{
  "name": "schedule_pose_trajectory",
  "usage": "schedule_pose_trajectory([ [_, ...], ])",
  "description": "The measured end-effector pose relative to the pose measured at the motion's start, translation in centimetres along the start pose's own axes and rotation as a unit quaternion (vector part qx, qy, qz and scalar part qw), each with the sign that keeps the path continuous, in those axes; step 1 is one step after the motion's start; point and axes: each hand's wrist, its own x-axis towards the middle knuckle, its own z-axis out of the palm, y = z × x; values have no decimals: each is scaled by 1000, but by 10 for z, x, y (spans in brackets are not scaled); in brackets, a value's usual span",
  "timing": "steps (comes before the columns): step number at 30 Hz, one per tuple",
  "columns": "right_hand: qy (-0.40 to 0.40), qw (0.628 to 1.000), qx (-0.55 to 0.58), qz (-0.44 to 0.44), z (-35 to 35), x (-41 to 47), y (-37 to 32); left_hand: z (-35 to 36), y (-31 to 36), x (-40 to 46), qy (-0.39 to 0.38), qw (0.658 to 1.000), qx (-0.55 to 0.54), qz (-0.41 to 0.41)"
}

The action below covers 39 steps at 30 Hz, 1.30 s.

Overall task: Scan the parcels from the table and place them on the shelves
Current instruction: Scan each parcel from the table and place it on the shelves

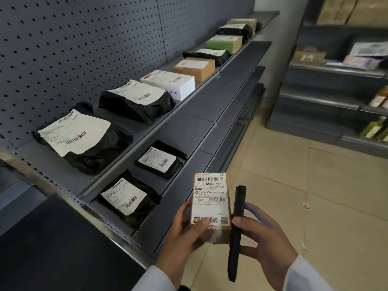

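The fingers [184, 208] of the left hand [180, 238] curl round the left edge of a small cardboard parcel [211, 208], the thumb pressed on its label near the bottom, while the right hand [266, 244] grips a black handheld scanner [237, 232] edge-on, thumb on its near face and fingers wrapped behind, just beside the parcel's right side. The parcel is held upright in front of the shelving, its white shipping label [210, 198] facing up and reading "507-K503 447" under a barcode, with "K503" lower down beside a second barcode; the smaller print is too fine to read. On the upper grey shelf [130, 131] lie black poly mailers, a white box [168, 84], a brown box [194, 68] and a green one [223, 44], all labelled. The shelf below [189, 127] holds two black mailers. A grey pegboard [84, 38] backs the unit; the floor [273, 175] is beige tile, and further shelving [336, 70] stands at right.
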Motion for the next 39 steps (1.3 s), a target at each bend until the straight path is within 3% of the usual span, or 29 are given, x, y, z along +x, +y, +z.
schedule_pose_trajectory([
  [19,41,997,-46,42,-10,184,-113,40,57,227,4,997,-25,-70],
  [30,-73,988,-105,87,-13,300,-164,58,75,300,179,979,-92,-43],
  [39,-214,952,-180,123,-42,399,-214,116,71,366,347,919,-185,29],
])
